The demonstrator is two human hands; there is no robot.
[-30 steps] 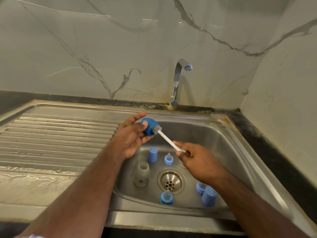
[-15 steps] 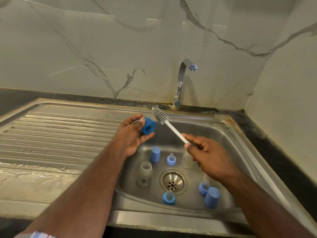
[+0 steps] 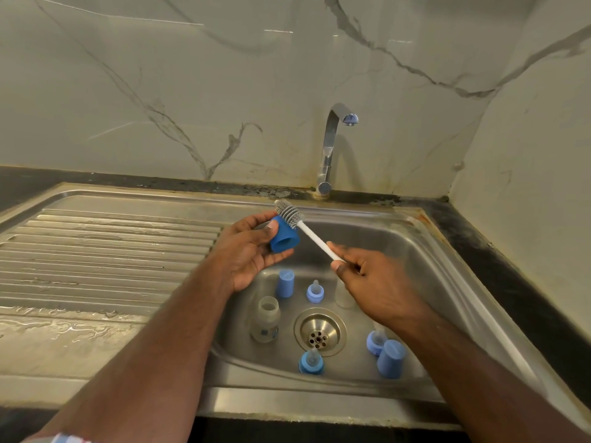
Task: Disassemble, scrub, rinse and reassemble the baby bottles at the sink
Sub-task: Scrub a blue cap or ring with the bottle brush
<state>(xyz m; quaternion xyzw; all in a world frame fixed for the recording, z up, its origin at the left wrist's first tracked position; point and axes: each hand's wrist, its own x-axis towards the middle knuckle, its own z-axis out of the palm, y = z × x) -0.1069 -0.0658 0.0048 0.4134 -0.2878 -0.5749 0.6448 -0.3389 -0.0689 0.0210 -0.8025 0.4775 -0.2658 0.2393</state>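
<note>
— What is held over the basin?

— A dark blue plastic bottle cap [image 3: 284,235] is pinched in the left hand [image 3: 248,251], thumb on its closed end, open mouth tilted down toward the basin. A white-handled brush with grey silicone bristles [image 3: 307,230] is clasped at its lower end by the right hand [image 3: 375,284].

— How is the brush placed against that grip?

— Its bristle head is laid against the cap's outer side, just above the left thumb.

— And below the hands?

— In the stainless steel sink [image 3: 425,251], a clear bottle body [image 3: 267,319] is stood beneath the left wrist. Pale blue caps [image 3: 285,282] and teat rings [image 3: 315,290] are scattered around the drain [image 3: 319,332], beneath both hands.
</note>
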